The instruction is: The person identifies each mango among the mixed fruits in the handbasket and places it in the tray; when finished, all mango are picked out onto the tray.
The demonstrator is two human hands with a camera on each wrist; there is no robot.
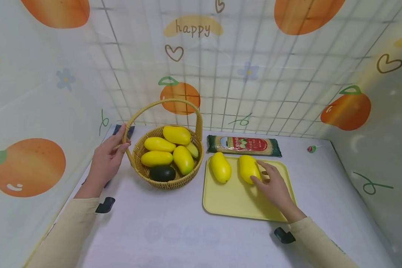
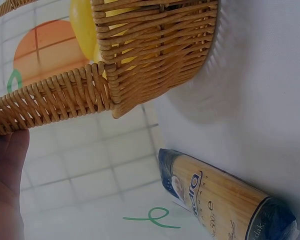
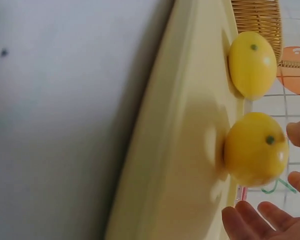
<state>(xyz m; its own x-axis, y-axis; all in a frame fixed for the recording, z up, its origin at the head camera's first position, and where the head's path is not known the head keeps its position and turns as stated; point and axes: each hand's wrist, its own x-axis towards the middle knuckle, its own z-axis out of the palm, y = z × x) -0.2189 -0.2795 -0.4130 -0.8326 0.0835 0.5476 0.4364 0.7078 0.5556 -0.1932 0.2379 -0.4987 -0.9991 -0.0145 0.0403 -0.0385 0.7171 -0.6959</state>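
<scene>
At the left, a woven basket (image 1: 169, 182) with a tall arched handle (image 2: 50, 102) holds several yellow mangoes (image 1: 156, 158) and a dark green avocado (image 1: 162, 173). My left hand (image 1: 108, 156) holds the left side of that handle between thumb and fingers; the left wrist view shows only part of this hand at the handle's edge. Two more mangoes lie on a yellow tray (image 1: 234, 204). Around the right mango (image 1: 249, 169) my right hand (image 1: 271, 186) spreads its thumb and fingers, and the right wrist view shows gaps between fingertips and fruit. The left mango (image 1: 220, 167) lies beside it.
Behind the tray lies a green-ended pack of pasta (image 1: 244, 145). A blue-ended spaghetti pack (image 2: 225, 200) is left of the basket, partly hidden by my left arm. A small wrapped lollipop (image 1: 312, 149) sits at the back right. Printed curtains (image 1: 261, 96) enclose the table.
</scene>
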